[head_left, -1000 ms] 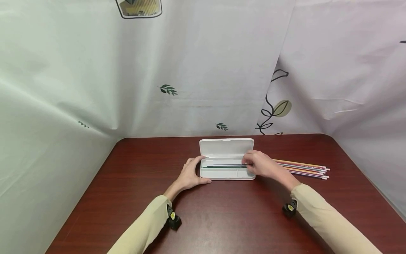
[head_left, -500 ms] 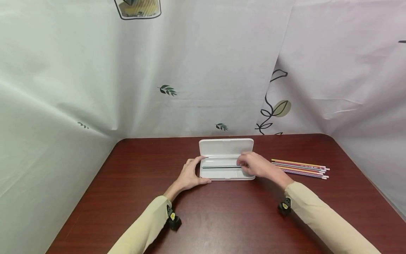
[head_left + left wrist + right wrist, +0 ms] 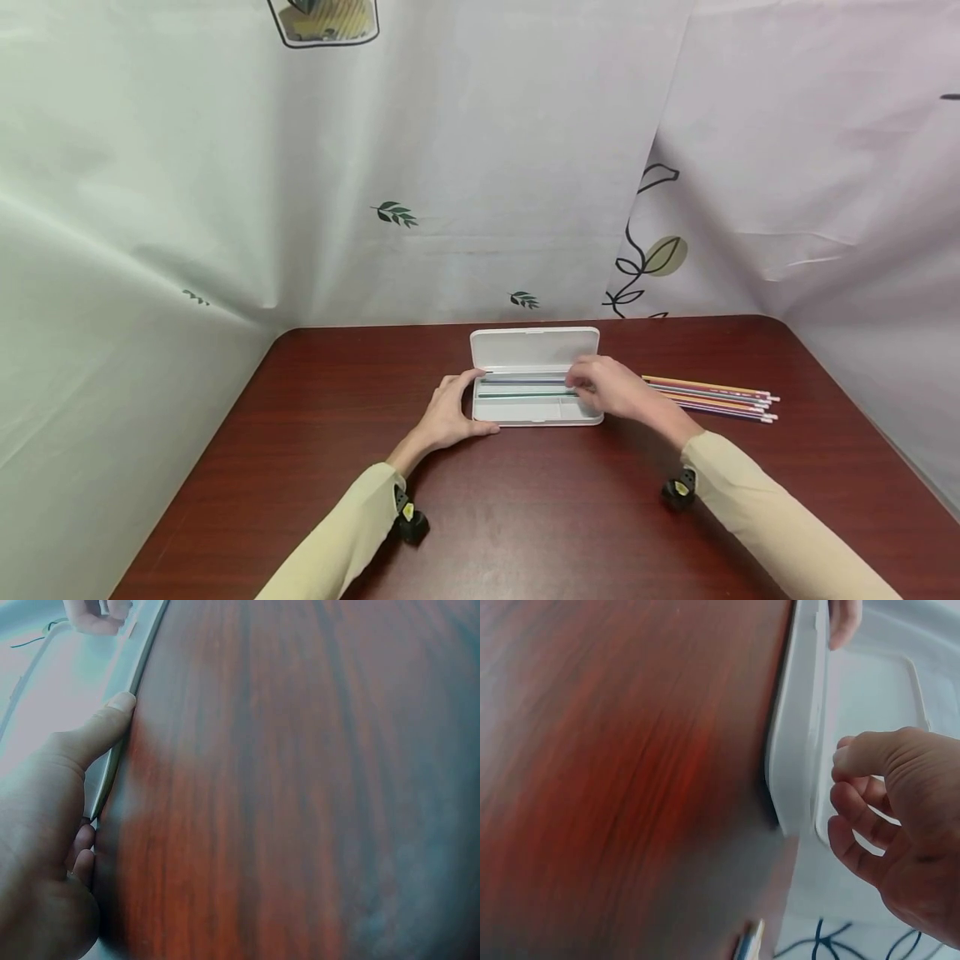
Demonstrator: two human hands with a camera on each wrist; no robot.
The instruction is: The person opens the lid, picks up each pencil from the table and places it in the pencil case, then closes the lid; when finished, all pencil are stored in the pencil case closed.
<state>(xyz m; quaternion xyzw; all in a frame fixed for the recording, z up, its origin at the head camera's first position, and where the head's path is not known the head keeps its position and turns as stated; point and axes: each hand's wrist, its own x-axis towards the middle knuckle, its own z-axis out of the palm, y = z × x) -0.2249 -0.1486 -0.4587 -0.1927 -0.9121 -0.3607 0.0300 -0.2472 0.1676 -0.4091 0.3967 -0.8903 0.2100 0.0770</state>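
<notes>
White pencil case (image 3: 517,410) lies open; left hand (image 3: 447,415), spread wide, grips it; right hand (image 3: 606,387) curls at a blue pencil (image 3: 525,382), hold unclear.

From the right wrist feed I see the right hand (image 3: 919,814), fingers curled, over the white case (image 3: 799,735) on the wood-grained worktop (image 3: 630,750); the left hand (image 3: 844,622) shows above, blurred pencils (image 3: 748,945) below.

Left hand (image 3: 446,411) spread, right hand (image 3: 609,388) curled
</notes>
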